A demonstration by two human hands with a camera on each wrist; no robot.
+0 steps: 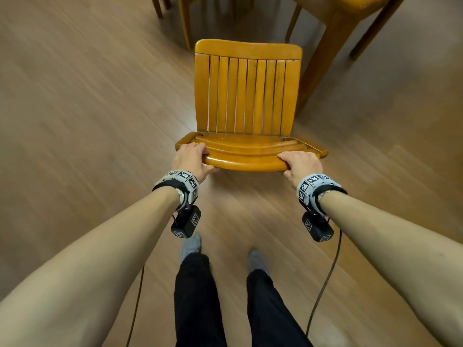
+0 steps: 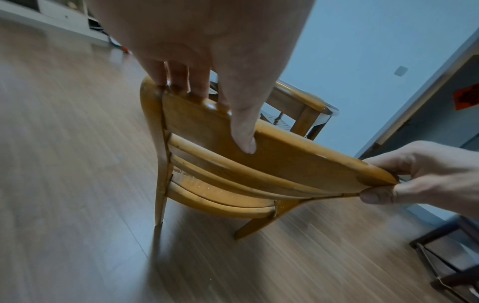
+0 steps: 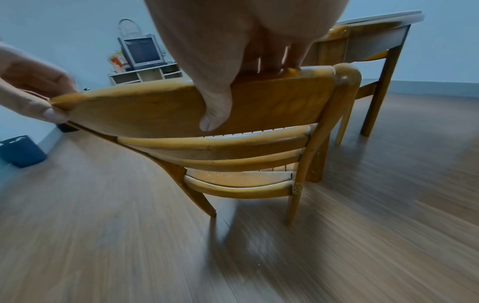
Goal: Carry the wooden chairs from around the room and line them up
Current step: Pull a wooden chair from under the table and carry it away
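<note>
On wood floor [image 1: 75, 121] near table [image 1: 350, 11]: chair [image 1: 246, 96] held by top rail, legs seemingly just off floor. Left hand [image 1: 191, 159] and right hand [image 1: 299, 164] each clenched round rail ends, thumbs behind. Judged mid-carry; no finished row visible, lining up apparently left to do.

It looked like a plain home room: wood-look floor [image 1: 75, 121], a wooden desk [image 3: 376, 34] at 1 o'clock, an old TV [image 3: 141, 52] on a shelf unit [image 3: 145, 74], bare pale walls [image 2: 362, 41].
</note>
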